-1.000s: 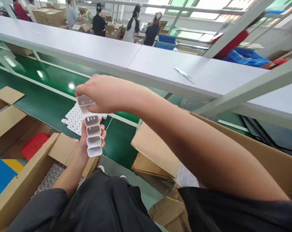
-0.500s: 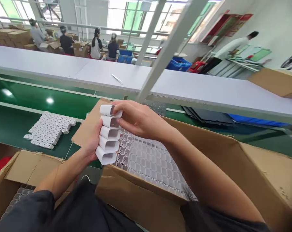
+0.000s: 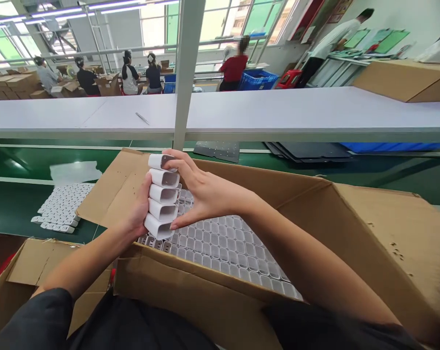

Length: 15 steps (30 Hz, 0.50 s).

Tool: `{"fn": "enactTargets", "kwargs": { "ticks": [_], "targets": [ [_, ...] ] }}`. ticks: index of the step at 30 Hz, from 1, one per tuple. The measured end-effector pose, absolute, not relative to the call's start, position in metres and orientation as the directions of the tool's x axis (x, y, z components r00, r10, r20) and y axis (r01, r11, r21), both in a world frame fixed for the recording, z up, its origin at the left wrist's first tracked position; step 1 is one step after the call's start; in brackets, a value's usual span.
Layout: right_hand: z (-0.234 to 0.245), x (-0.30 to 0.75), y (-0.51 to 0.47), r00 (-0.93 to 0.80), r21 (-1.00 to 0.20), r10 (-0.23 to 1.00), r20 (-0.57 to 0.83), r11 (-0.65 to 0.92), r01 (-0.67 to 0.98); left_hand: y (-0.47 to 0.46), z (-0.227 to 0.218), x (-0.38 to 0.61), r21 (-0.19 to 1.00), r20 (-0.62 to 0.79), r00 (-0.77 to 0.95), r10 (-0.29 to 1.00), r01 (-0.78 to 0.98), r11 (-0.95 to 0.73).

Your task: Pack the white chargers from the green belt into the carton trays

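Note:
A column of several hollow white plastic housings (image 3: 164, 195) is held above an open cardboard box, their open ends facing right. My left hand (image 3: 141, 206) is closed along the column's left side. From the right, my right hand (image 3: 205, 189) spans the column, its fingers at the top housing and its thumb touching the bottom one. Inside the cardboard box (image 3: 205, 282) stand rows of similar housings (image 3: 220, 240), partly hidden by my right forearm. Dark slots show in some of them near the left edge.
On the green work surface at left lies a flat group of white housings (image 3: 64, 206) beside a clear plastic sheet (image 3: 76, 172). A second carton (image 3: 33, 262) is at lower left. A white shelf (image 3: 259, 109) with an upright post (image 3: 186, 73) crosses ahead. People sit farther back.
My right thumb has moved from the upper housings down to the bottom one, widening the hand's span. The camera view has turned to the right and levelled.

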State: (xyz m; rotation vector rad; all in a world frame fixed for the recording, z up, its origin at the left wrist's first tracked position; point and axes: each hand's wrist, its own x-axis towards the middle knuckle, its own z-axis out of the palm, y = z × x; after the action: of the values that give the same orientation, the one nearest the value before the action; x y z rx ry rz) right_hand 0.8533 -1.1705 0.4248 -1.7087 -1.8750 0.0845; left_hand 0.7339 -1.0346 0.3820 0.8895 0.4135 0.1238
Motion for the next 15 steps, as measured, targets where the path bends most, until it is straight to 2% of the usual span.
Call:
{"fn": "enactTargets", "kwargs": {
  "ticks": [5, 9, 12, 15],
  "targets": [
    [0.418, 0.852, -1.174, 0.034, -0.321, 0.922, 0.386, 0.100, 0.942, -1.041, 0.379, 0.738, 0.772, -0.338, 0.870, 0.360, 0.037, 0.635],
    [0.411, 0.852, -1.176, 0.041, -0.232, 0.909, 0.414, 0.062, 0.971, -1.041, 0.369, 0.746, 0.792, -0.310, 0.857, 0.412, -0.007, 0.610],
    [0.404, 0.857, -1.179, 0.064, -0.261, 0.903, 0.424, 0.054, 0.964, -1.042, 0.361, 0.753, 0.789, -0.313, 0.879, 0.359, 0.031, 0.613],
    [0.390, 0.861, -1.187, 0.131, -0.336, 0.903, 0.408, 0.015, 0.942, -1.048, 0.357, 0.761, 0.753, -0.377, 0.881, 0.287, 0.112, 0.648]
  ]
}}
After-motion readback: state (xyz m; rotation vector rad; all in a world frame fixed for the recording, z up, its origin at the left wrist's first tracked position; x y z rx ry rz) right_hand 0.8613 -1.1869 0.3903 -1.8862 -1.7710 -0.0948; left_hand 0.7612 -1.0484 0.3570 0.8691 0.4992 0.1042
